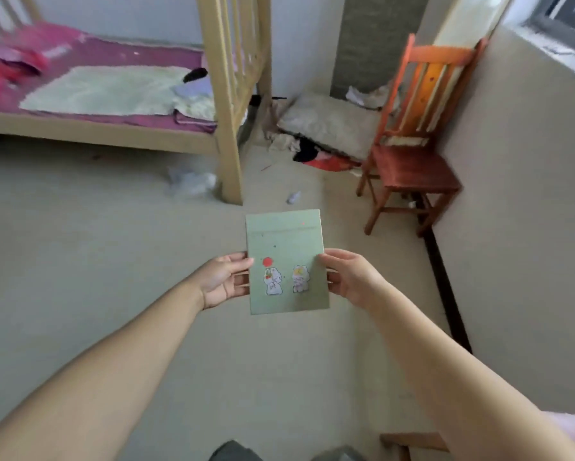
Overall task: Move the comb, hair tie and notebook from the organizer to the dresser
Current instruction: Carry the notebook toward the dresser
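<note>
I can't see the fingers behind the green notebook (287, 261). My left hand (224, 282) and right hand (349, 277) pinch its side edges, holding it above the floor (79, 261), near the bed (113, 94).

Home bedroom (bunk bed (226, 104), chair (415, 154))

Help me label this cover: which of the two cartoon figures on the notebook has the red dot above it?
The left figure on the green notebook, nearer the left hand. The red dot sits just above it; the right figure has none.
</note>
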